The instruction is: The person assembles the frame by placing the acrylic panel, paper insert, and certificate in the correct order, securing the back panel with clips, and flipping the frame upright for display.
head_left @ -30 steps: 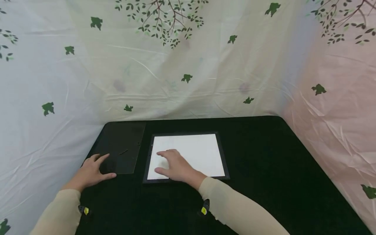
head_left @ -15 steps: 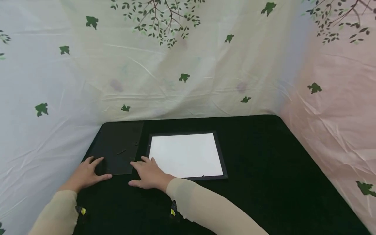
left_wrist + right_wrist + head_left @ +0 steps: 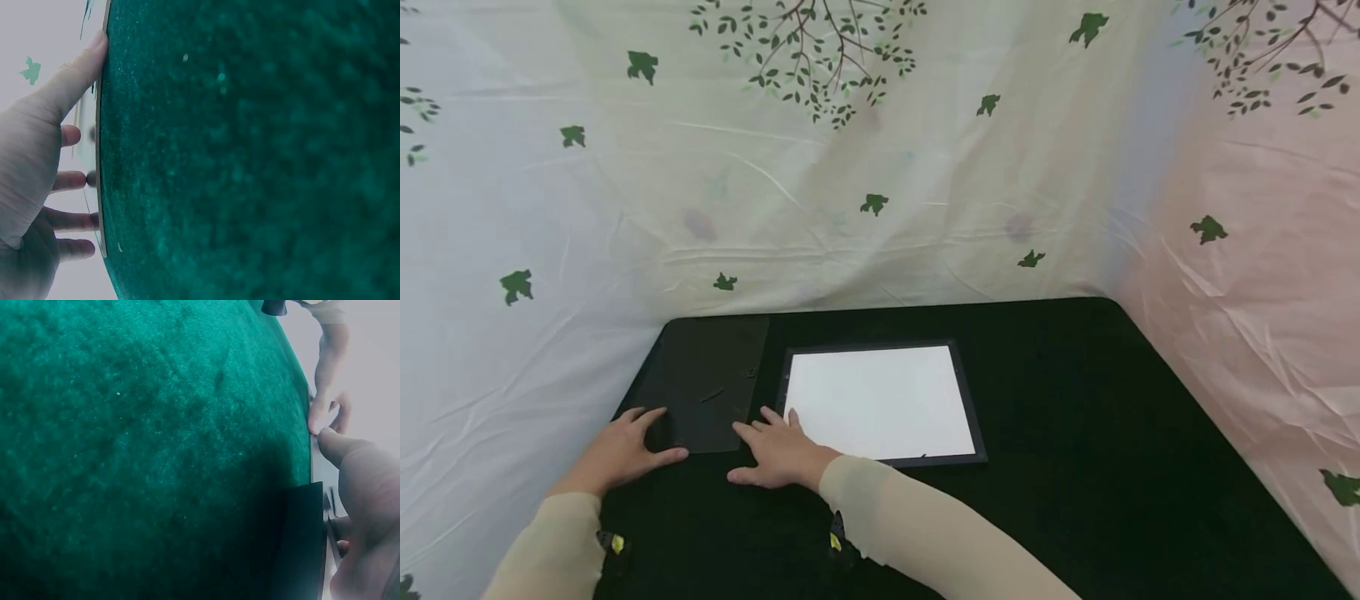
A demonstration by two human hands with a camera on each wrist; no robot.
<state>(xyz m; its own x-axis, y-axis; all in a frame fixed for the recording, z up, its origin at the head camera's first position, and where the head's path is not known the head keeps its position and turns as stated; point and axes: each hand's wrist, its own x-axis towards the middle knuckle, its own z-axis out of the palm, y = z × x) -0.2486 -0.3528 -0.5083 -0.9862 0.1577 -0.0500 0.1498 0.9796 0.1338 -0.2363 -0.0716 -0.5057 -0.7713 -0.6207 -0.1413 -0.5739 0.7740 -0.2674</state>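
On the left of the dark table lies a thin, dark flat panel, with a slim strip and a small fitting on its face. My left hand is at its near left corner, thumb along the near edge and fingers spread over the surface. To its right lies a black rectangular frame around a white sheet. My right hand is spread between the two, fingers reaching over the panel's right corner and the frame's near left corner, hiding that corner. In the right wrist view its thumb points toward the left hand.
The dark cloth-like table top has rounded far corners. White and pink curtains printed with leaves hang right behind and beside it. A small black and yellow device is worn at the right sleeve, another at the left sleeve.
My right hand has moved left and nearer, from over the white sheet to the gap between frame and panel, then held there. The left hand stays at the panel's corner.
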